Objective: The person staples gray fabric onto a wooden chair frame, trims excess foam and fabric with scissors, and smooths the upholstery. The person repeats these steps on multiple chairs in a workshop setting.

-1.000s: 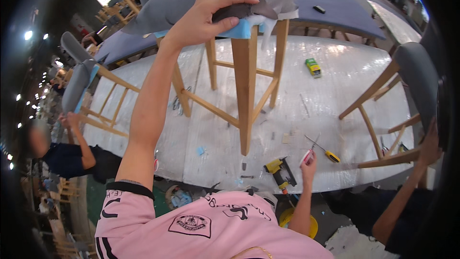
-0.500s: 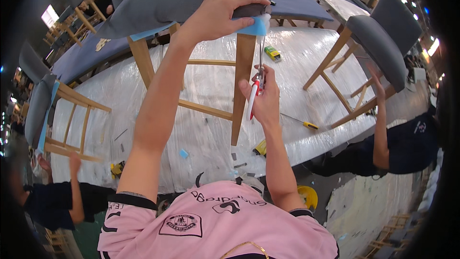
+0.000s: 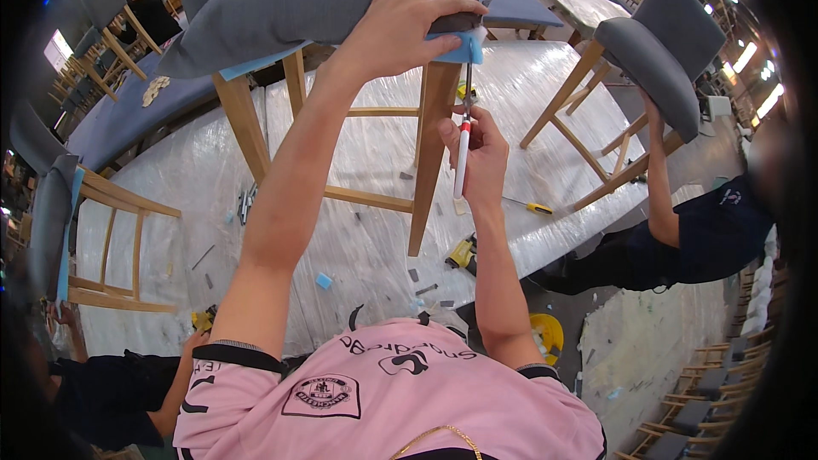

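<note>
The left hand (image 3: 413,13) lay over the near right corner of the grey chair (image 3: 281,13), its fingers spread across the top of the cushion and its thumb hooked down by the edge, so that it held the corner from above. Under that edge a strip of light blue foam (image 3: 463,52) showed, beside the top of the wooden front leg (image 3: 434,153). The right hand (image 3: 484,153), just right of that leg, was closed around a pair of scissors (image 3: 462,158) with red and white handles, blades pointing up to the foam (whether the tips touched it, I could not tell). The chair stood upright on the worktop (image 3: 366,247), which was covered in clear wrap, near the middle of the view. On the same surface, right of the right forearm, lay a yellow-handled screwdriver (image 3: 538,208); a yellow and black tool (image 3: 463,254) lay just left of that forearm, and a small blue scrap (image 3: 324,280) sat farther left. To the right, a co-worker's hand (image 3: 654,119) was at the underside of a second grey chair (image 3: 652,68), while a third chair (image 3: 119,196) lay on its side at the left. A yellow bucket (image 3: 550,336) stood below the near edge.
</note>
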A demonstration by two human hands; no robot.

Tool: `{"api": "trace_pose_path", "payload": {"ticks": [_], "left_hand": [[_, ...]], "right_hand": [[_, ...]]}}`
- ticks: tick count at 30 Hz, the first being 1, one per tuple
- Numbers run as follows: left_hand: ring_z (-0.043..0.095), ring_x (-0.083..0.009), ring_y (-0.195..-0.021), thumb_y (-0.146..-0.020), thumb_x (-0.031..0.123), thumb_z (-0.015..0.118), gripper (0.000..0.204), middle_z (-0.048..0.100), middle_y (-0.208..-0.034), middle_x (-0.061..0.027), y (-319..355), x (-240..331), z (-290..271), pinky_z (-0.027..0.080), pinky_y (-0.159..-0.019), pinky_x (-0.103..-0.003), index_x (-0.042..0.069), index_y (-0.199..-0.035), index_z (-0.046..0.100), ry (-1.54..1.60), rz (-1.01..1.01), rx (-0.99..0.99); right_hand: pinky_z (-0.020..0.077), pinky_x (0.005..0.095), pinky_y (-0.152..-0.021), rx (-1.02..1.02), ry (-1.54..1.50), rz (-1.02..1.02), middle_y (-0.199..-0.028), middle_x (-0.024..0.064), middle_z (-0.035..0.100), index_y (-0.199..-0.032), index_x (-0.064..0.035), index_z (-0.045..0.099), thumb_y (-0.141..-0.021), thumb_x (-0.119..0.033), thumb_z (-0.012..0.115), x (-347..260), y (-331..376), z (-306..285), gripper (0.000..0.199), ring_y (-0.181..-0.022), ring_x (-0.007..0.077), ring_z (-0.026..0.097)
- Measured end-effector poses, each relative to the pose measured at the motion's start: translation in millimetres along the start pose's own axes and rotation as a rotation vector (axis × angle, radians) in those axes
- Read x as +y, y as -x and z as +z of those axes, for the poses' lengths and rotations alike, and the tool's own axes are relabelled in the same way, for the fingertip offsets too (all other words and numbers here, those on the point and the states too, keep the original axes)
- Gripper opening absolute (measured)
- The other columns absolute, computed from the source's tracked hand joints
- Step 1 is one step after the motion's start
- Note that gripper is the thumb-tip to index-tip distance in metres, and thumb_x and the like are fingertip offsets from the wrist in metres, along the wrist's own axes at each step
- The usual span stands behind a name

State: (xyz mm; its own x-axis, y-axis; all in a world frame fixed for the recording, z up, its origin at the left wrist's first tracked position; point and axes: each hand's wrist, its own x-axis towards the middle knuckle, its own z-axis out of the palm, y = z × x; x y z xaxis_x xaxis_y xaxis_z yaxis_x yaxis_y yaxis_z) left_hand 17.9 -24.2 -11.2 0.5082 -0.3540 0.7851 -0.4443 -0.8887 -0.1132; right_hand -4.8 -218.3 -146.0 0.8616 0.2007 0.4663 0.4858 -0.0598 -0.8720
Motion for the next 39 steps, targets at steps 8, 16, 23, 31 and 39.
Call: {"api": "trace_pose_path", "payload": {"ticks": [8,16,23,31,39], "left_hand": [[0.038,-0.0291,-0.145,-0.084,0.030,0.079,0.042,0.050,-0.151,-0.0018,-4,-3,-3,0.020,-0.124,-0.049,0.037,-0.125,0.071,-0.027,0.031,-0.042],[0.038,-0.0285,-0.144,-0.071,0.035,0.086,0.058,0.049,-0.152,-0.0019,-5,2,-6,0.019,-0.125,-0.049,0.038,-0.126,0.070,-0.020,0.038,-0.038],[0.037,-0.0290,-0.145,-0.070,0.032,0.086,0.062,0.048,-0.152,-0.0027,2,7,-10,0.019,-0.124,-0.049,0.038,-0.129,0.068,-0.052,0.059,-0.052],[0.041,-0.0303,-0.142,-0.078,0.031,0.083,0.049,0.053,-0.148,-0.0041,4,7,-1,0.023,-0.123,-0.048,0.034,-0.125,0.071,0.037,0.020,0.021],[0.069,-0.0191,-0.101,-0.100,0.020,0.066,0.023,0.070,-0.117,-0.0134,78,95,25,0.056,-0.094,-0.033,0.000,-0.111,0.070,1.111,-0.911,0.635]], "right_hand": [[0.0320,0.0220,-0.049,-0.009,-0.195,0.169,-0.058,-0.0054,0.050,-0.108,-0.0007,0.070,-0.092,-0.038,0.079,-21,-3,4,0.042,-0.052,0.0030,0.042],[0.0388,0.0197,-0.048,0.214,-0.149,-0.002,-0.074,0.0008,0.061,-0.118,-0.0023,0.064,-0.092,-0.018,0.080,8,7,-4,0.035,-0.056,0.0033,0.052],[0.0516,0.0211,-0.061,0.227,-0.343,-0.133,-0.093,0.0086,0.071,-0.124,-0.0023,0.057,-0.090,-0.008,0.079,-53,-62,-1,0.041,-0.070,0.0073,0.063],[0.0564,0.0263,-0.051,0.351,-0.369,-0.041,-0.071,0.0040,0.060,-0.119,0.0011,0.057,-0.090,-0.005,0.074,2,-62,-49,0.034,-0.050,0.0084,0.056],[0.0433,0.0289,-0.036,0.254,0.247,0.819,-0.069,0.0112,0.066,-0.114,0.0048,0.067,-0.096,-0.044,0.071,200,149,-215,0.052,-0.040,0.0146,0.056]]}}
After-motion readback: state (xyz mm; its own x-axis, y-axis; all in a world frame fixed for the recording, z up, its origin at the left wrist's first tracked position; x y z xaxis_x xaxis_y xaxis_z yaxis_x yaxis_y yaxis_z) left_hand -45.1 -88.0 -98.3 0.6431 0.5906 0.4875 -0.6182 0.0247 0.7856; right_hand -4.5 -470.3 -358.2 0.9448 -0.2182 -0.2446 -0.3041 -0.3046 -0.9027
